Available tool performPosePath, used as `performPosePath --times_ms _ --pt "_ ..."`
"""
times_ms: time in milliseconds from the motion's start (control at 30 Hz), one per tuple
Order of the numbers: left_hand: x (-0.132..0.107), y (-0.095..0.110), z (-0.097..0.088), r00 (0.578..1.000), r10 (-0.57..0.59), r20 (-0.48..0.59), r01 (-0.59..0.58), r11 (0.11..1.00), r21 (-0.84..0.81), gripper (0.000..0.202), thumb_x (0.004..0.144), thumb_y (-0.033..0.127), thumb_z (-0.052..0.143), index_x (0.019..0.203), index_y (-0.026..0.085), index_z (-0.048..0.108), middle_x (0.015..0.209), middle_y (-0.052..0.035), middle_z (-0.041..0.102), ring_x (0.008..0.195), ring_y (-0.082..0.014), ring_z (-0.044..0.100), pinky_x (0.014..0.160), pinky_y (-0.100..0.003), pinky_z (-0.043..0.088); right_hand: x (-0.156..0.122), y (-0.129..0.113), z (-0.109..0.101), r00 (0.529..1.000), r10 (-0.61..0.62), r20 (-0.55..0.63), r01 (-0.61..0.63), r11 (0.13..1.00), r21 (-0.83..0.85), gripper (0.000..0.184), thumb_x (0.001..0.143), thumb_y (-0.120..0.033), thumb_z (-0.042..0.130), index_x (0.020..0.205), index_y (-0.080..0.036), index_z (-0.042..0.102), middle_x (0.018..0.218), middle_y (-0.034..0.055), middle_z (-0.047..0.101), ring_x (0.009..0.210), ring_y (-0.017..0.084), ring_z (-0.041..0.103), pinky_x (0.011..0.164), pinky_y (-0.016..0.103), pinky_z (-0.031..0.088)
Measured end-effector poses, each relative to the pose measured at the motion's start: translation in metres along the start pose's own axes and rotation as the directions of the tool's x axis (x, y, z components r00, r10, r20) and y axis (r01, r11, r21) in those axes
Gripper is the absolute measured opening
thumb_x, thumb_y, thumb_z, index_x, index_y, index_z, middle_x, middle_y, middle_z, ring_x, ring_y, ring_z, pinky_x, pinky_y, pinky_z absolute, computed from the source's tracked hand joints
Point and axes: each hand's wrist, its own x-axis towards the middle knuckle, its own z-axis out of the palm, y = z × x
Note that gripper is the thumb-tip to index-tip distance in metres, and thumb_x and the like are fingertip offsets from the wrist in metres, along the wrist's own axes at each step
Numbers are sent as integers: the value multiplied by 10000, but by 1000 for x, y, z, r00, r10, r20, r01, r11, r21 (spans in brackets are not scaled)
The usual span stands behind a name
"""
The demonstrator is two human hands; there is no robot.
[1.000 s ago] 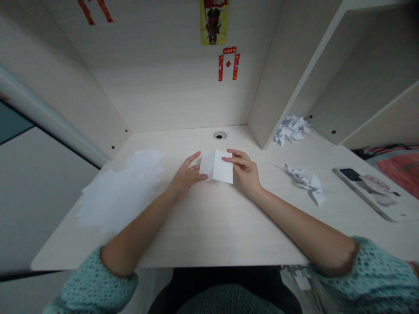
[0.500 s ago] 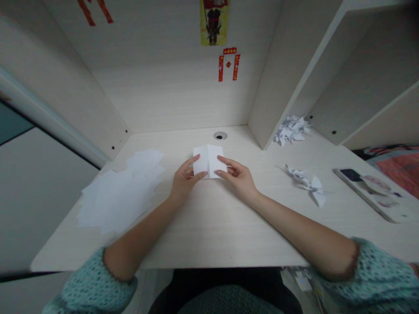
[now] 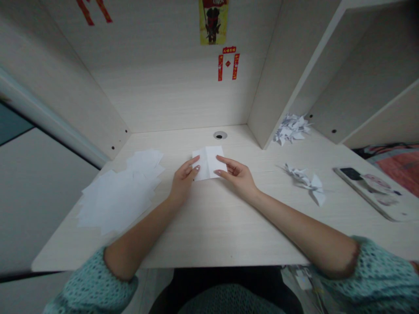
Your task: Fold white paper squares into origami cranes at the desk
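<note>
A small white sheet of paper (image 3: pixel 209 159) with a crease down its middle is held just above the desk, near the centre of the view. My left hand (image 3: pixel 183 176) grips its left edge between thumb and fingers. On the right edge, my right hand (image 3: pixel 238 174) pinches it the same way, the thumb on the lower corner. To the left lies a spread pile of loose white sheets (image 3: pixel 121 192). Several folded paper pieces (image 3: pixel 304 181) rest to the right of my right hand.
A heap of folded paper (image 3: pixel 291 128) sits behind the upright panel (image 3: pixel 275 87). A phone (image 3: pixel 373 192) lies at the right, near a reddish cloth (image 3: pixel 399 168). The desk (image 3: pixel 196 240) has a round cable hole (image 3: pixel 220 135) at the back.
My left thumb has slid left, from near the crease to the sheet's left edge. The sheet has tilted slightly. My right hand stays nearly in place.
</note>
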Motion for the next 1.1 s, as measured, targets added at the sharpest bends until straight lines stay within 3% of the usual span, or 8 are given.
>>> performPosePath --times_ms 233,433,633,767,1100 --pt "6 -5 -8 999 35 -7 -34 993 111 363 792 381 587 1094 192 659 970 -37 697 768 -142 603 651 -234 452 0 -1 -1 1000 14 16 -15 999 29 444 636 -345 770 1054 -232 672 761 -2 679 697 142 624 672 292 499" --pt "5 -4 -5 1000 -23 -2 23 1000 17 579 723 387 674 1247 178 543 871 -47 707 730 -148 617 653 -246 463 0 -1 0 1000 -10 -6 10 1000 -4 427 606 -283 787 1014 -213 679 545 -77 519 511 84 504 553 240 441" --pt "7 -1 -7 992 -101 81 111 985 -135 732 693 390 717 1349 221 439 1021 -77 703 802 -182 659 706 -288 511 1 0 -1 999 49 24 -49 998 39 440 581 -310 799 994 -220 678 674 -28 656 634 124 616 645 277 498" --pt "7 2 -8 989 -55 137 75 987 -140 817 665 361 749 1384 230 384 1024 -87 709 832 -201 670 732 -298 518 2 0 -1 997 80 16 -82 989 120 427 570 -296 803 973 -224 684 787 5 728 724 151 663 736 313 518" --pt "11 1 -10 997 -37 64 40 999 -36 567 611 334 774 1134 172 625 911 -57 731 795 -177 664 769 -325 518 0 -4 1 986 131 103 -146 978 151 403 547 -240 815 930 -221 694 847 19 744 759 168 691 767 327 531"
